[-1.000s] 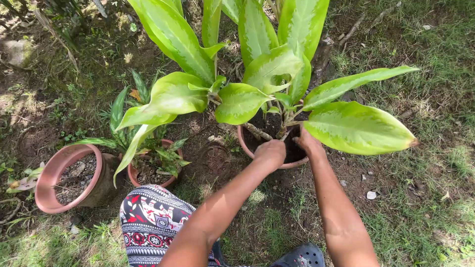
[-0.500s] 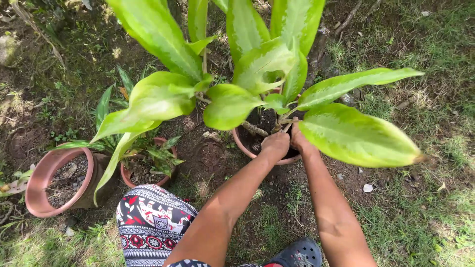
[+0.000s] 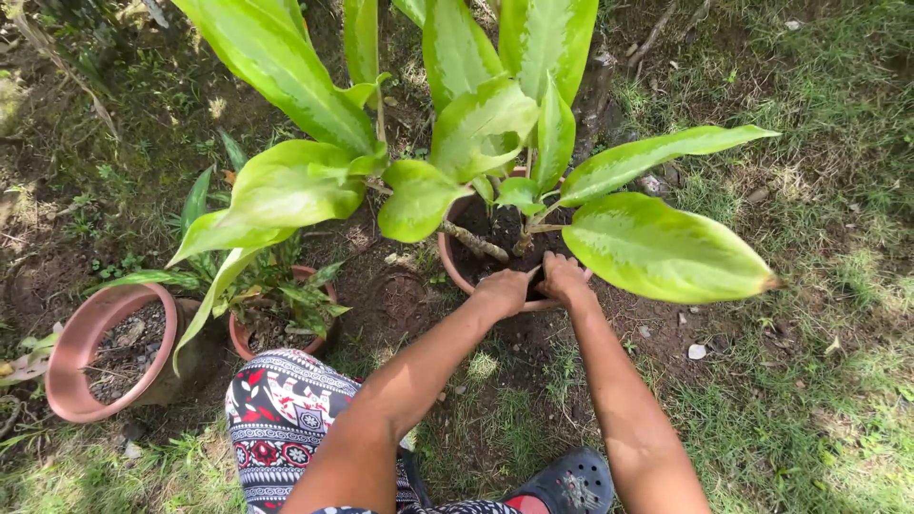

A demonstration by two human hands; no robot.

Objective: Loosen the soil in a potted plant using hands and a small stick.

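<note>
A terracotta pot (image 3: 451, 268) holds dark soil and a plant with large yellow-green leaves (image 3: 657, 247). My left hand (image 3: 503, 288) rests on the pot's near rim, fingers curled into the soil. My right hand (image 3: 564, 279) lies beside it on the same rim, fingers pressed into the soil near the plant's stems (image 3: 519, 243). The two hands almost touch. What the fingertips hold is hidden by the soil and the hands.
A small terracotta pot (image 3: 249, 338) with a striped plant stands at the left, and a wider pinkish pot (image 3: 71, 357) with soil and stones further left. My patterned knee (image 3: 286, 409) and a dark clog (image 3: 571, 484) are at the bottom. Grass lies to the right.
Both hands have drawn closer together on the near rim of the big pot. The view has shifted slightly, so the pots sit a little lower and further left.
</note>
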